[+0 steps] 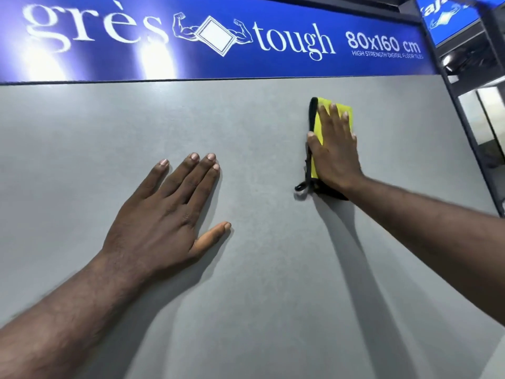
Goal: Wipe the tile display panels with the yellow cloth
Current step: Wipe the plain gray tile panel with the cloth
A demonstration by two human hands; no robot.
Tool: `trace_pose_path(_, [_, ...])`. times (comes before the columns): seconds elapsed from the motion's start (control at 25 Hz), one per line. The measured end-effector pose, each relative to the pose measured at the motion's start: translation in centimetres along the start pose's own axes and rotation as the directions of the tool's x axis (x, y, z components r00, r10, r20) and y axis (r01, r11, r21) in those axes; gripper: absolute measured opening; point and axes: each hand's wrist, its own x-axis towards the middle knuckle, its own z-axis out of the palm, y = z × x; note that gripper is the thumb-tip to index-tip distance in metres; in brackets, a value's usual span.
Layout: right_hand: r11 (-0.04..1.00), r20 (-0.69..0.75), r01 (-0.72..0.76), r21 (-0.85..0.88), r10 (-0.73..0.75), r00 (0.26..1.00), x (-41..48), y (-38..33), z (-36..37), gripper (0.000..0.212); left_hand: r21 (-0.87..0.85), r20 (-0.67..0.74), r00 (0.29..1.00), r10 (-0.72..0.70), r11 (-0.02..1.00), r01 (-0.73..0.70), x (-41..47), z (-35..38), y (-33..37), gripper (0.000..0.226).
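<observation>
A large grey tile display panel (259, 255) fills most of the view. My right hand (334, 151) presses a folded yellow cloth (317, 124) with a black edge flat against the panel's upper right, fingers straight and spread over it. A black loop of the cloth hangs out below the thumb. My left hand (169, 212) lies flat on the bare panel at mid-left, fingers straight, holding nothing.
A blue sign (218, 36) with white lettering runs along the panel's top edge. The panel's right edge meets a dark frame (464, 127), beyond which another blue sign and a shop interior show.
</observation>
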Motion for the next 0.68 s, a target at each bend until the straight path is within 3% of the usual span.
trace_pose_path(0.12, [0.927, 0.049, 0.374, -0.042, -0.372, 0.927, -5.1, -3.0, 1.6, 0.066, 0.007, -0.014, 1.0, 0.007, 1.0, -0.007, -0.6, 0.6, -0.3, 0.09])
trace_pose_path(0.2, [0.873, 0.089, 0.483, -0.065, -0.477, 0.875, -8.2, -0.4, 1.8, 0.066, 0.0, -0.03, 0.999, 0.02, 1.0, -0.02, -0.4, 0.9, -0.2, 0.09])
trace_pose_path(0.24, [0.897, 0.066, 0.437, -0.068, -0.433, 0.899, -7.6, 0.5, 1.6, 0.067, -0.004, -0.032, 0.999, 0.019, 1.0, -0.019, -0.3, 1.0, -0.1, 0.09])
trace_pose_path(0.32, [0.987, -0.031, 0.161, -0.024, -0.162, 0.986, -4.6, 0.0, 1.2, 0.067, -0.01, -0.041, 0.999, 0.018, 1.0, -0.019, -0.4, 1.2, -0.2, 0.091])
trace_pose_path(0.36, [0.999, -0.064, 0.031, 0.009, -0.03, 0.997, -3.3, -1.3, 1.2, 0.066, -0.008, -0.049, 0.999, 0.019, 1.0, -0.02, -0.5, 1.2, -0.2, 0.091])
trace_pose_path(0.4, [1.0, -0.072, -0.007, 0.011, 0.008, 0.997, -2.8, -2.7, 1.5, 0.066, -0.007, -0.055, 0.998, 0.017, 1.0, -0.017, -0.5, 1.2, -0.1, 0.09])
trace_pose_path(0.44, [0.997, -0.053, 0.069, -0.022, -0.07, 0.996, -3.3, -3.9, 1.9, 0.066, -0.004, -0.055, 0.998, 0.012, 1.0, -0.012, -0.5, 1.1, -0.1, 0.09])
trace_pose_path(0.48, [0.969, -0.022, 0.241, -0.061, -0.243, 0.97, -4.4, -4.4, 2.3, 0.066, 0.004, -0.051, 0.999, 0.007, 1.0, -0.007, -0.5, 1.1, 0.0, 0.09])
trace_pose_path(0.56, [0.787, 0.099, 0.609, -0.097, -0.601, 0.793, -7.6, -3.0, 2.0, 0.065, 0.017, -0.043, 0.999, 0.007, 1.0, -0.006, -0.5, 1.1, 0.1, 0.09])
trace_pose_path(0.6, [0.707, 0.147, 0.698, -0.114, -0.683, 0.716, -7.8, -1.1, 1.3, 0.064, 0.011, -0.044, 0.999, 0.01, 1.0, -0.01, -0.5, 1.1, 0.1, 0.09])
trace_pose_path(0.64, [0.691, 0.15, 0.713, -0.121, -0.697, 0.701, -6.9, 0.5, 0.7, 0.063, 0.003, -0.044, 0.999, 0.013, 1.0, -0.013, -0.5, 1.0, 0.1, 0.09])
trace_pose_path(0.68, [0.748, 0.112, 0.653, -0.119, -0.643, 0.757, -5.6, 1.1, 0.5, 0.063, -0.003, -0.042, 0.999, 0.011, 1.0, -0.011, -0.5, 0.9, 0.1, 0.09])
